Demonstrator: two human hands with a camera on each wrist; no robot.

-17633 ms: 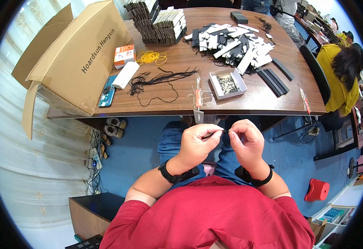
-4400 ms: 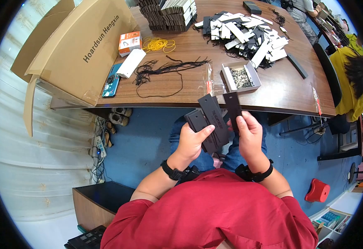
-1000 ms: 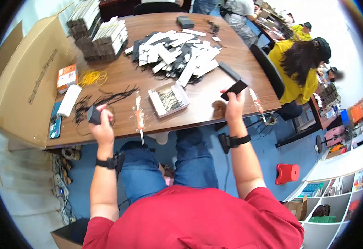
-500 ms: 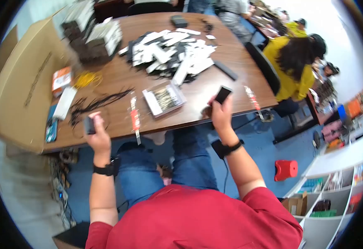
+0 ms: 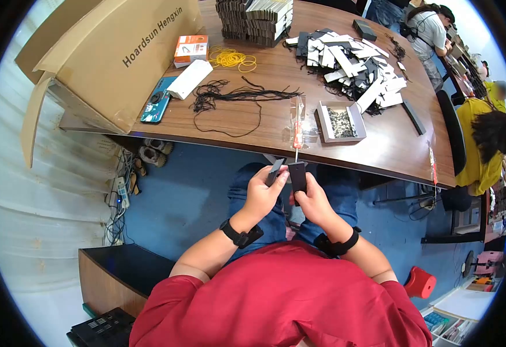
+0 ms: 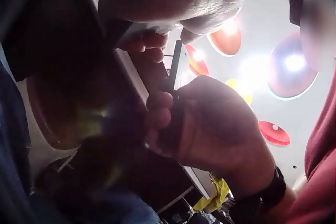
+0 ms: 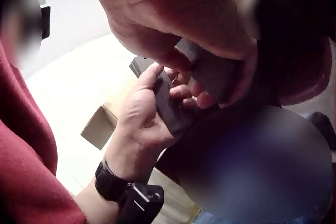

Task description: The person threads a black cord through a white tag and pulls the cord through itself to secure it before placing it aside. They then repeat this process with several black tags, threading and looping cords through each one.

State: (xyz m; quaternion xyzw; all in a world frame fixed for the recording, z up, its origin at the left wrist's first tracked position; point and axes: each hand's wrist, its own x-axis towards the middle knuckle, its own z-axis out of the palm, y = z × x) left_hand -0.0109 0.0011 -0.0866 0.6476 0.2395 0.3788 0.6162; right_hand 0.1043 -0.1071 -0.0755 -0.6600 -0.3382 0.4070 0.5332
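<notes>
With the table at twelve o'clock, the left hand and right hand are each curled round black tags, best kept square by even pressure.

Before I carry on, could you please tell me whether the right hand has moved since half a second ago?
Yes. In the head view, the right hand has moved left and toward the body, judged against the open white box.

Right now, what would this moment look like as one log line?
left hand: holds dark strips | right hand: holds dark flat item | hands: close together | black-and-white pile: on table
</notes>
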